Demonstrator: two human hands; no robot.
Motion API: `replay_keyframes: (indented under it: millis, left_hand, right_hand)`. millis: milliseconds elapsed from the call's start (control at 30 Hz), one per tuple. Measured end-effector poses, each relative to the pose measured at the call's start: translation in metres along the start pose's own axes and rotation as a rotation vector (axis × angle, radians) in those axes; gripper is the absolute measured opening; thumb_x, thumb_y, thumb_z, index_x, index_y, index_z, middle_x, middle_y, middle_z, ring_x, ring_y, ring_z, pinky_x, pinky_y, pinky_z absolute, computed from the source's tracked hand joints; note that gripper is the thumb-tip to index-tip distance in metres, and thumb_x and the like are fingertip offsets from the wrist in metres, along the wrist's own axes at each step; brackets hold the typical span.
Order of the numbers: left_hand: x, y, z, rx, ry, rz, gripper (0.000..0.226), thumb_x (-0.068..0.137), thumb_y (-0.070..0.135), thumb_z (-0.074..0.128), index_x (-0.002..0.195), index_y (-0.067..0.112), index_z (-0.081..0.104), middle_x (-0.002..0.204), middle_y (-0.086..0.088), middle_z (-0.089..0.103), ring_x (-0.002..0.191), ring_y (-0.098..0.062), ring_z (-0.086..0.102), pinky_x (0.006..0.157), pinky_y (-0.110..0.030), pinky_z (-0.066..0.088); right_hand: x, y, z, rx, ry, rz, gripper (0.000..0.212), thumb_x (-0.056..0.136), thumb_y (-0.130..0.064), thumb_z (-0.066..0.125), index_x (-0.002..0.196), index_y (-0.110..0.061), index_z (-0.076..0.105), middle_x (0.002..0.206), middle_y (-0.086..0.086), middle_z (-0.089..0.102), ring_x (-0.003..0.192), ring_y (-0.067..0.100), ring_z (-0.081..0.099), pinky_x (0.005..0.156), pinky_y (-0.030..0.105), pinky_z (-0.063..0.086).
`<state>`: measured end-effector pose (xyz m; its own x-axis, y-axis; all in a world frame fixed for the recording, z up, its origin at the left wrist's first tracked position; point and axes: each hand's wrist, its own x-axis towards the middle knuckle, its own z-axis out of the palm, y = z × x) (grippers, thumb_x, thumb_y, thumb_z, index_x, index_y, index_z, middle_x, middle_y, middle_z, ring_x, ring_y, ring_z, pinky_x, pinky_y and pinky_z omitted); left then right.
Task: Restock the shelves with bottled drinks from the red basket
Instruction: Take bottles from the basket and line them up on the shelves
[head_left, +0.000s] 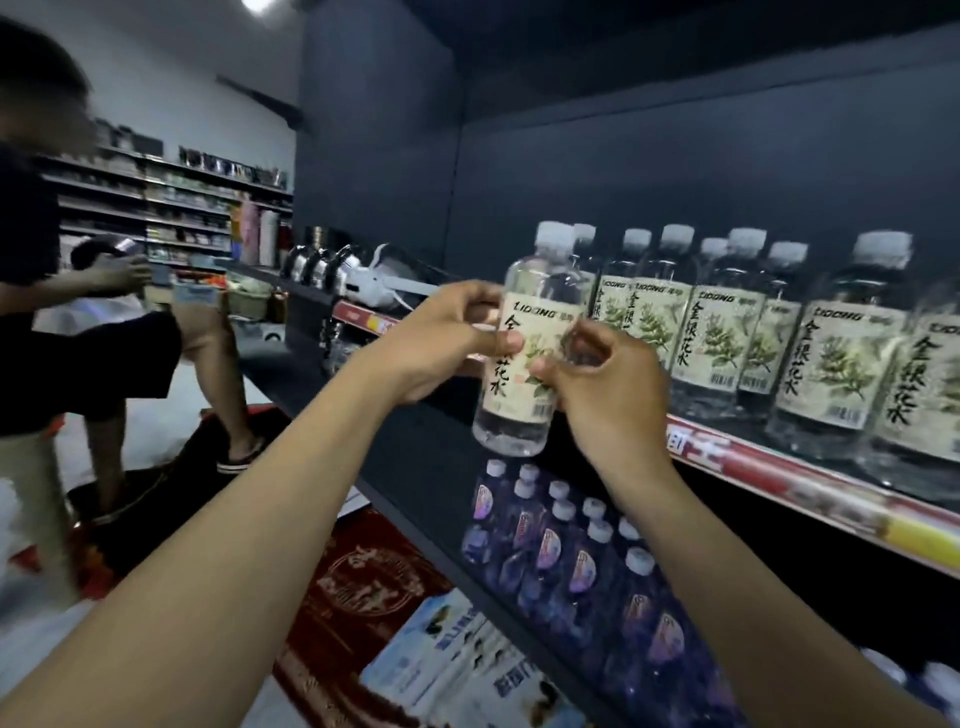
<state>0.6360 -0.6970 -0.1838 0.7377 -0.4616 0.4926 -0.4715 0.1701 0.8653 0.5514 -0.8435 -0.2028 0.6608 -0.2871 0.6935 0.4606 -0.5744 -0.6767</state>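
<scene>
Dark shelf (753, 467) at 3 o'clock, rows of labelled bottles (722, 332). Gripping one tilted bottle (519, 410) — left hand (436, 343) at its 9 o'clock, right hand (602, 379) at 3.

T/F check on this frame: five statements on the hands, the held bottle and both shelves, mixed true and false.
1. Both the left hand and the right hand grip one clear cream-labelled bottle. True.
2. That bottle stands on the upper shelf. False: it is held tilted in the air in front of the shelf edge.
3. The shelf bottles carry the same cream label. True.
4. The lower shelf holds green-capped bottles. False: purple-labelled bottles with white caps.
5. The held bottle's cap is off. False: its white cap is on.
</scene>
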Motion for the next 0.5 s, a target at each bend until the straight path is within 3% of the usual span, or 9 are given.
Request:
replay_keyframes:
  millis: [133,200,267,500]
  left_hand:
    - [0.045,0.002,0.019,-0.036,-0.02,0.072,0.04,0.089,-0.01,0.06,0.124,0.008,0.054,0.106,-0.003,0.067,0.09,-0.014,0.066,0.068,-0.028,0.055]
    - [0.068,-0.005,0.022,-0.077,-0.013,0.096,0.04,0.089,-0.009,0.06,0.123,0.012,0.056,0.105,0.001,0.069,0.094,-0.016,0.066,0.075,-0.034,0.054]
    - [0.088,-0.013,0.022,-0.105,-0.013,0.119,0.045,0.089,-0.01,0.059,0.128,0.011,0.054,0.111,-0.003,0.068,0.101,-0.021,0.065,0.081,-0.039,0.055]
    - [0.139,-0.041,0.014,-0.175,-0.015,0.145,0.048,0.088,-0.015,0.056,0.13,0.008,0.054,0.116,-0.009,0.066,0.103,-0.022,0.065,0.077,-0.032,0.057]
  right_hand:
    - [0.035,0.007,-0.011,-0.099,0.127,-0.02,0.049,0.078,-0.017,0.081,0.124,-0.018,0.065,0.085,-0.025,0.06,0.073,-0.013,0.058,0.07,-0.001,0.045]
    - [0.054,0.014,-0.008,-0.126,0.166,-0.011,0.048,0.079,-0.017,0.08,0.124,-0.022,0.064,0.089,-0.019,0.064,0.082,0.004,0.068,0.083,0.025,0.057]
    - [0.072,0.023,-0.002,-0.169,0.202,-0.022,0.042,0.079,-0.016,0.08,0.117,-0.024,0.065,0.093,-0.015,0.068,0.086,0.01,0.07,0.082,0.038,0.058]
    - [0.115,0.056,0.021,-0.315,0.245,-0.048,0.033,0.083,-0.016,0.075,0.112,-0.023,0.063,0.101,-0.007,0.068,0.091,0.015,0.066,0.084,0.03,0.053]
